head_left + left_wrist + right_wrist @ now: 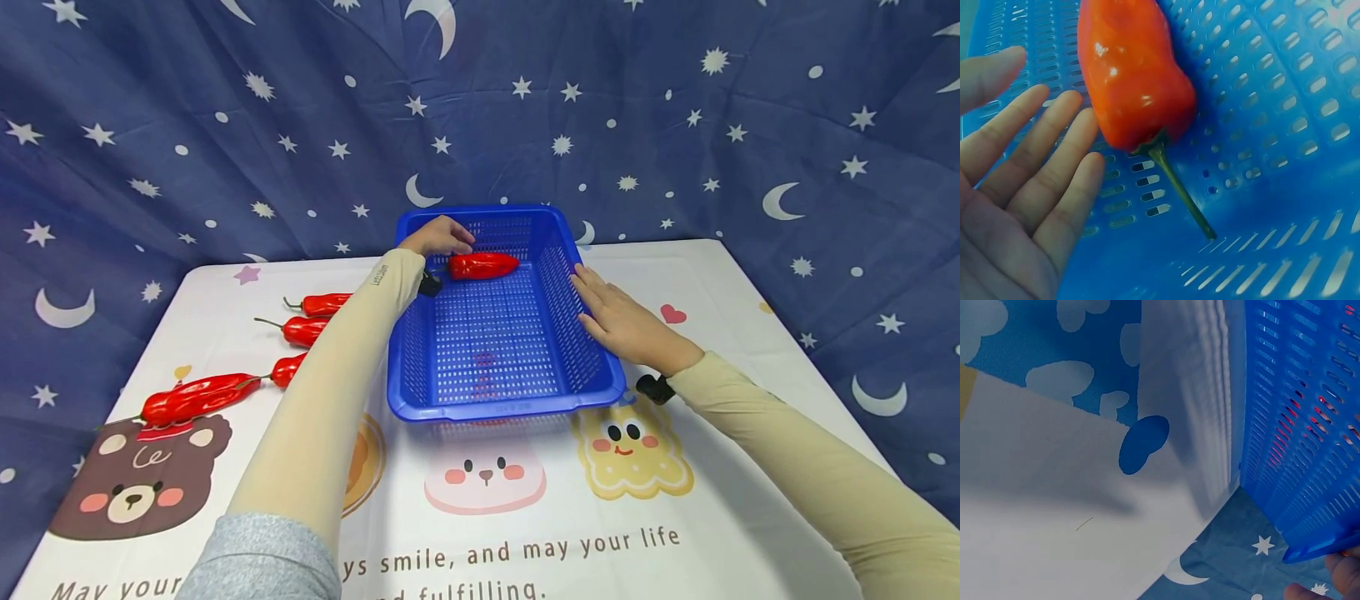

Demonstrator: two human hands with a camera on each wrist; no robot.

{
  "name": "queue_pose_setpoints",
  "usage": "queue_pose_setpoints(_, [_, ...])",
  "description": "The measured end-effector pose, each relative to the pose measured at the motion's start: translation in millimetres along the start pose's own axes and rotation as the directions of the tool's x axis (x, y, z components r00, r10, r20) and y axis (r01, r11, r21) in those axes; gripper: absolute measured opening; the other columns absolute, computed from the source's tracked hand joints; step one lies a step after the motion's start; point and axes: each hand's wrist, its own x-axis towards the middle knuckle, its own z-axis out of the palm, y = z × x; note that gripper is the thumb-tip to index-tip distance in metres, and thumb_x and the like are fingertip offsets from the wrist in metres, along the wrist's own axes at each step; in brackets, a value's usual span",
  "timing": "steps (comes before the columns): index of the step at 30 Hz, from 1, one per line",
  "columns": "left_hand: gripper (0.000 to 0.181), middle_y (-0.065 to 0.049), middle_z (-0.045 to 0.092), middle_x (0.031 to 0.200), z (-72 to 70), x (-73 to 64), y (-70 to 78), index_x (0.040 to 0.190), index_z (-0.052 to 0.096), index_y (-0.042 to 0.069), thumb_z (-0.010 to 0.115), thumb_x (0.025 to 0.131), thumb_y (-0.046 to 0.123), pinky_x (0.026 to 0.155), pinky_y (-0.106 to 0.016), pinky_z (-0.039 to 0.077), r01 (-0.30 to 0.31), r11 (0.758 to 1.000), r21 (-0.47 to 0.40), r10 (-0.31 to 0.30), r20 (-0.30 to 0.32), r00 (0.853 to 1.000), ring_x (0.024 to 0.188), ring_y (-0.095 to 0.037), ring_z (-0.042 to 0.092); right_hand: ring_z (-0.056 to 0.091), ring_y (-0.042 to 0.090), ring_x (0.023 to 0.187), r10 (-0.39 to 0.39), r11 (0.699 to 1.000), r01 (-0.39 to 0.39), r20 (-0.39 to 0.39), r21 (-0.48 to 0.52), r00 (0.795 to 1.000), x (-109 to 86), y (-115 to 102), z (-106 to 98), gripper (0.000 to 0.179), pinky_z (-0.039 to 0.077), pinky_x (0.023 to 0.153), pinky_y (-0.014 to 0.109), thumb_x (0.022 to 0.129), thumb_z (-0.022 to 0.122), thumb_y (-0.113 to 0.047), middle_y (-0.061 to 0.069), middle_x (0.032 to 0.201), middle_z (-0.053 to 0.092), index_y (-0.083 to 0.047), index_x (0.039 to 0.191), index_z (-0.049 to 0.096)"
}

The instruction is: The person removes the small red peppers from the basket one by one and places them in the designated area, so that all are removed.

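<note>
A blue plastic basket (495,410) with slotted walls stands on the table. Inside it, toward the back, lies a red chili pepper (483,266); its green stem (1182,194) points away from the body in the left wrist view. My left hand (442,237) reaches over the basket's left wall, fingers spread loosely beside the pepper and nothing gripped. Its fingertips (1088,119) are right at the pepper's side. With fairly straight fingers, my right hand (630,321) rests at the basket's right rim. Only a bit of its fingers (1344,572) shows in the right wrist view.
Several red peppers (198,398) lie on the table left of the basket, some partly hidden behind my left forearm. A white printed tablecloth (600,575) covers the table. Behind it hangs a dark blue curtain (495,108) with stars and moons.
</note>
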Motion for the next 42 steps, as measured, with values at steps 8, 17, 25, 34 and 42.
queue_pose_setpoints(8, [0.032,-0.016,0.058,0.126,2.4,-0.4,0.1,0.122,0.059,0.000,0.058,0.092,0.009,0.099,-0.038,0.047,-0.012,1.000,0.005,0.012,0.008,1.000,0.103,-0.025,0.055,0.010,0.037,0.145,-0.002,1.000,0.002,-0.014,0.004,1.000,0.0,-0.7,0.8,0.062,0.016,0.115,0.058,0.100,0.037,-0.026,0.020,0.157,0.008,0.002,0.149,0.012])
queue_pose_setpoints(17, [0.031,-0.016,0.058,0.126,5.0,0.7,0.0,0.121,0.060,0.000,0.058,0.092,0.009,0.102,-0.039,0.045,-0.005,0.998,0.061,0.003,0.023,1.000,0.105,-0.027,0.055,0.010,0.037,0.145,0.010,1.000,-0.010,-0.001,0.003,1.000,-0.3,-1.8,-0.8,0.062,0.015,0.115,0.057,0.099,0.037,-0.026,0.020,0.157,0.008,0.002,0.149,0.012])
queue_pose_setpoints(25, [0.030,-0.015,0.060,0.120,6.9,2.1,-1.0,0.117,0.062,0.002,0.063,0.088,0.008,0.101,-0.034,0.046,0.015,0.993,0.118,-0.020,0.040,0.999,0.101,-0.024,0.056,0.009,0.036,0.145,0.014,1.000,-0.015,0.005,0.007,1.000,-0.1,-2.5,-1.0,0.063,0.015,0.115,0.057,0.100,0.038,-0.027,0.019,0.158,0.007,0.002,0.149,0.012])
queue_pose_setpoints(34, [0.030,-0.013,0.061,0.106,9.1,2.2,-2.0,0.114,0.063,0.001,0.067,0.084,0.005,0.098,-0.032,0.048,-0.002,0.977,0.215,-0.006,0.036,0.999,0.093,-0.020,0.055,0.009,0.036,0.146,0.003,1.000,-0.003,0.000,0.005,1.000,0.3,-0.7,0.6,0.063,0.016,0.115,0.057,0.100,0.037,-0.027,0.019,0.158,0.007,0.001,0.149,0.011])
queue_pose_setpoints(42, [0.033,-0.014,0.061,0.112,9.0,2.1,-1.4,0.116,0.061,0.001,0.067,0.084,0.002,0.099,-0.035,0.046,0.025,0.965,0.260,-0.044,0.070,0.997,0.099,-0.023,0.054,0.010,0.037,0.145,-0.004,1.000,0.004,-0.011,0.004,1.000,-0.4,-0.8,0.0,0.062,0.016,0.115,0.057,0.100,0.036,-0.026,0.020,0.157,0.008,0.002,0.149,0.012])
